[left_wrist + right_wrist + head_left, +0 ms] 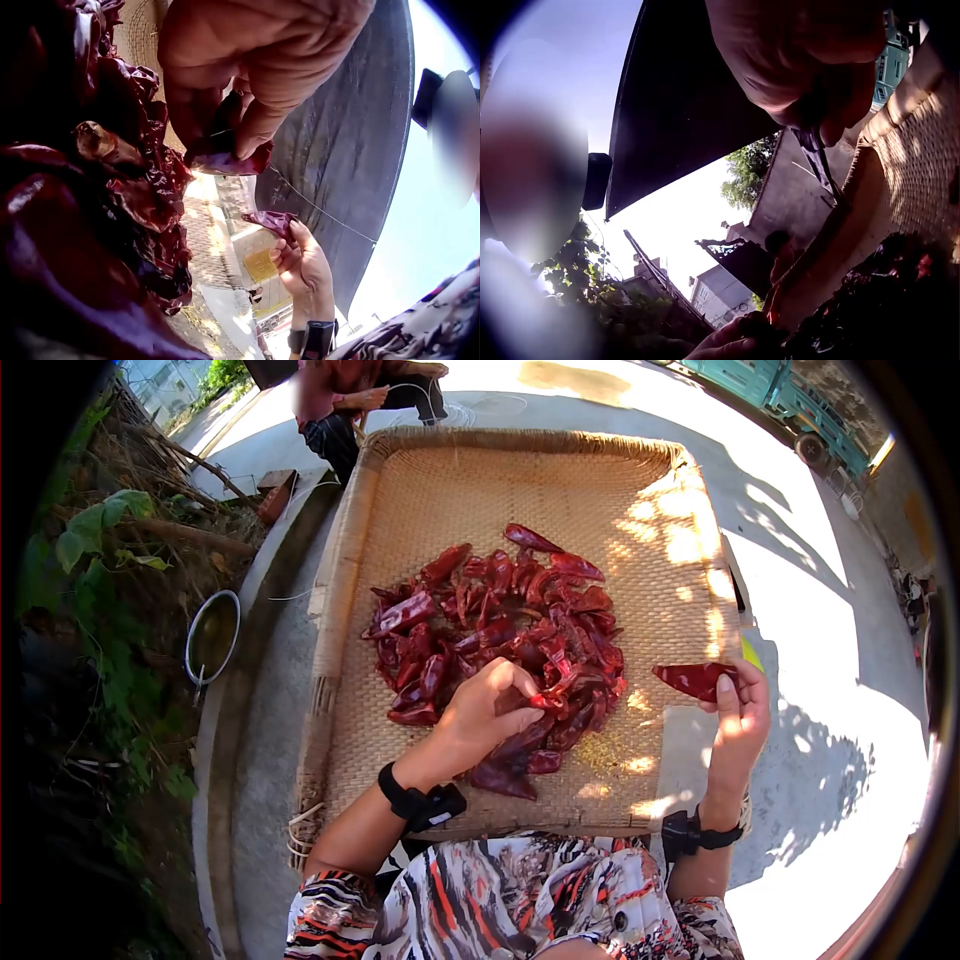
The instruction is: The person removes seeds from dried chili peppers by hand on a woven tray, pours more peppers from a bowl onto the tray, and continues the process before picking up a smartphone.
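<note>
A heap of dark red dried chili peppers lies in the middle of a shallow woven tray. My left hand is at the near side of the heap, pinching a chili between thumb and fingers. Over the tray's right edge, my right hand holds up another dried chili, its tapered end pointing left. In the right wrist view this chili is dark and shaded, hanging from the fingertips. Both wrists wear black straps.
Pale seeds are scattered on the tray near its front right. Beyond the far left corner sits another person. A concrete curb and plants run along the left; a teal vehicle stands at the back right.
</note>
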Tool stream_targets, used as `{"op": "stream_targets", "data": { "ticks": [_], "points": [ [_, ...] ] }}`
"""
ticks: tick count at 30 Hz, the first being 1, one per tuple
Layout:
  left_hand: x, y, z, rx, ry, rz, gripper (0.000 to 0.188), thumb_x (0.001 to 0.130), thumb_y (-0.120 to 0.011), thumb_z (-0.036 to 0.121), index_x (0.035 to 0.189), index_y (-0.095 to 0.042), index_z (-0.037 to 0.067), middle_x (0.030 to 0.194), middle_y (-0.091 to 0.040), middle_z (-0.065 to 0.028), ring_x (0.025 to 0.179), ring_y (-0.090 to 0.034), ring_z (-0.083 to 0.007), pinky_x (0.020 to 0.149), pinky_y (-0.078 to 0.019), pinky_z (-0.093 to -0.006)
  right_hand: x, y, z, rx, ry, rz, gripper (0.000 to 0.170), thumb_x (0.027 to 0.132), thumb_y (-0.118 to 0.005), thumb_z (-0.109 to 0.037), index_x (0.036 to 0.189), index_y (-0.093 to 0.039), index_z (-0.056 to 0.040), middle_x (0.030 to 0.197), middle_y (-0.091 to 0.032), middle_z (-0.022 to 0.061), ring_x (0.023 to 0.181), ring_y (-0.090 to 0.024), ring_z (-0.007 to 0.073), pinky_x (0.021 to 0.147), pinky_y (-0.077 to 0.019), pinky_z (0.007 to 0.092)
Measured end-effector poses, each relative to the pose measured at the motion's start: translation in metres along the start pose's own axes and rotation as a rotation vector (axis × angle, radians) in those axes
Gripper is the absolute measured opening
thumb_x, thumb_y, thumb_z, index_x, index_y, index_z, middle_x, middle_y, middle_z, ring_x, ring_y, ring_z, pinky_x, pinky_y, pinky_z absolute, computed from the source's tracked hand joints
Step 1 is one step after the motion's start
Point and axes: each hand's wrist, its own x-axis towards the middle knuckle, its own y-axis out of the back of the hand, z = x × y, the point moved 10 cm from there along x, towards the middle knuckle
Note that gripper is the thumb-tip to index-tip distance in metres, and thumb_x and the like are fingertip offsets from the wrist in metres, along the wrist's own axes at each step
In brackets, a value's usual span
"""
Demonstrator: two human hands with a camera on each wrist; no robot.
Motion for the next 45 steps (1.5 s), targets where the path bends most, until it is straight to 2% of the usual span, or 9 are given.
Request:
{"op": "stream_targets", "data": {
  "ticks": [8,11,15,18,27,30,38,41,45],
  "points": [
    [-0.003,0.001,0.004,0.074,-0.044,-0.003,0.019,0.093,-0.072,0.006,0.111,-0.064,0.003,0.108,-0.062,-0.0054,0.101,-0.06,-0.0164,0.089,-0.0482,-0.03,0.011,0.103,-0.016,-0.883,0.247,0.466,0.036,0.101,-0.061,-0.013,0.134,-0.058,-0.0023,0.113,-0.065,0.0085,0.088,-0.063,0.015,0.079,-0.0499,0.0274],
    [-0.004,-0.006,0.009,0.086,-0.143,-0.03,0.021,0.094,-0.073,0.008,0.112,-0.065,0.003,0.109,-0.063,-0.0069,0.098,-0.062,-0.0169,0.085,-0.0504,-0.0302,-0.005,0.014,0.004,-0.34,-0.092,-0.046,0.042,0.095,-0.068,-0.015,0.133,-0.058,-0.0034,0.122,-0.061,0.0088,0.078,-0.056,0.0103,0.073,-0.0472,0.0247],
    [-0.004,-0.02,0.024,0.133,-0.185,-0.124,0.02,0.093,-0.073,0.008,0.111,-0.066,0.003,0.104,-0.065,-0.0072,0.097,-0.064,-0.0171,0.085,-0.0511,-0.0314,-0.063,-0.132,-0.049,-0.415,0.482,-0.682,0.049,0.088,-0.074,-0.015,0.134,-0.058,-0.0055,0.128,-0.06,0.0171,0.109,-0.062,0.0305,0.089,-0.0512,0.0401],
    [-0.005,-0.014,0.019,0.023,-0.135,-0.061,0.018,0.095,-0.071,0.009,0.11,-0.066,0.002,0.104,-0.066,-0.007,0.097,-0.064,-0.0149,0.084,-0.0518,-0.0302,-0.07,-0.154,-0.025,-0.303,0.395,-0.79,0.045,0.089,-0.073,-0.014,0.131,-0.059,-0.0047,0.114,-0.067,0.0152,0.103,-0.066,0.0306,0.091,-0.0519,0.0392],
    [-0.002,0.068,0.021,0.261,-0.066,0.31,0.019,0.095,-0.069,0.008,0.113,-0.063,0.002,0.101,-0.063,-0.0037,0.083,-0.057,-0.0107,0.068,-0.0471,-0.0257,-0.019,-0.058,-0.019,-0.361,0.176,-0.336,0.024,0.092,-0.065,-0.003,0.116,-0.067,-0.0009,0.107,-0.07,0.0146,0.097,-0.067,0.0271,0.089,-0.0514,0.0353],
    [-0.007,0.122,0.019,0.872,-0.092,0.481,0.03,0.09,-0.068,0.003,0.119,-0.061,0.004,0.112,-0.061,-0.0147,0.103,-0.054,-0.034,0.086,-0.0469,-0.0425,0.008,0.01,-0.017,-0.472,0.2,-0.052,0.026,0.097,-0.058,-0.004,0.123,-0.064,0.0001,0.113,-0.069,0.0153,0.103,-0.066,0.0254,0.091,-0.0503,0.0358],
    [-0.002,0.161,-0.036,1.163,0.19,0.418,0.04,0.078,-0.078,0.003,0.116,-0.064,0.004,0.111,-0.06,-0.0165,0.103,-0.053,-0.0387,0.089,-0.0471,-0.0471,0.026,0.095,0.031,-1.066,0.35,0.233,0.036,0.098,-0.058,-0.008,0.134,-0.057,-0.0022,0.125,-0.065,0.0173,0.112,-0.062,0.0292,0.098,-0.0468,0.0376],
    [-0.009,0.148,0.004,1.154,0.037,0.516,0.034,0.079,-0.077,0.004,0.111,-0.065,0.003,0.108,-0.061,-0.0155,0.103,-0.055,-0.0378,0.089,-0.0477,-0.0464,0.019,0.048,0.011,-0.652,0.177,0.022,0.038,0.095,-0.062,-0.007,0.132,-0.059,-0.0009,0.127,-0.063,0.0148,0.112,-0.062,0.0253,0.098,-0.0475,0.0369],
    [-0.002,0.077,0.06,0.871,-0.099,0.177,0.026,0.084,-0.074,0.007,0.108,-0.064,0.004,0.101,-0.062,-0.0132,0.095,-0.062,-0.0356,0.081,-0.0514,-0.043,-0.014,-0.042,0.0,-0.23,-0.046,-0.387,0.042,0.091,-0.067,-0.004,0.132,-0.059,-0.0011,0.124,-0.065,0.012,0.098,-0.065,0.0183,0.088,-0.0527,0.0322]
  ]
}}
